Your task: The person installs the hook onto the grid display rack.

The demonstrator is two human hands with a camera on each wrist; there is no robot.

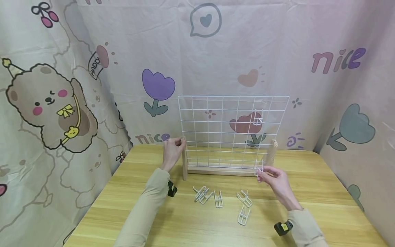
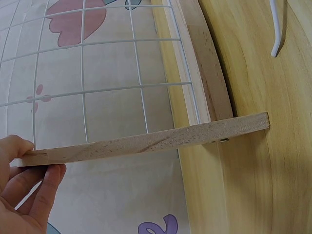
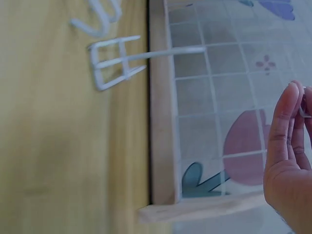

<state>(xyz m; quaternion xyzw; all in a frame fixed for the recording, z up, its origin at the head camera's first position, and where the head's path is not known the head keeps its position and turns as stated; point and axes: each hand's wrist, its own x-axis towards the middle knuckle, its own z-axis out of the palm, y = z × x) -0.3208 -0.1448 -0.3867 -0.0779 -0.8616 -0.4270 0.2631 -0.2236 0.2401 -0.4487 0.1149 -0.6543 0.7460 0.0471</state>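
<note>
A white wire grid panel (image 1: 237, 132) stands in a wooden stand, its crossbar (image 1: 220, 170) low over the table. My left hand (image 1: 172, 151) pinches the top of the left wooden upright (image 2: 146, 141) between thumb and fingers. At the grid's lower right corner, my right hand (image 1: 276, 180) pinches a white wire hook (image 1: 259, 168); in the right wrist view the fingers (image 3: 280, 131) cover most of it. Whether this hook touches the grid, I cannot tell. Another white hook (image 1: 258, 120) hangs on the upper right of the panel.
Several white hooks lie on the wooden table (image 1: 191, 226) in front of the stand: a tangled cluster (image 1: 202, 195) at left, a single hook (image 1: 218, 199) beside it, and two hooks (image 1: 243, 216) towards the right. A printed curtain (image 1: 210, 58) hangs behind and at both sides.
</note>
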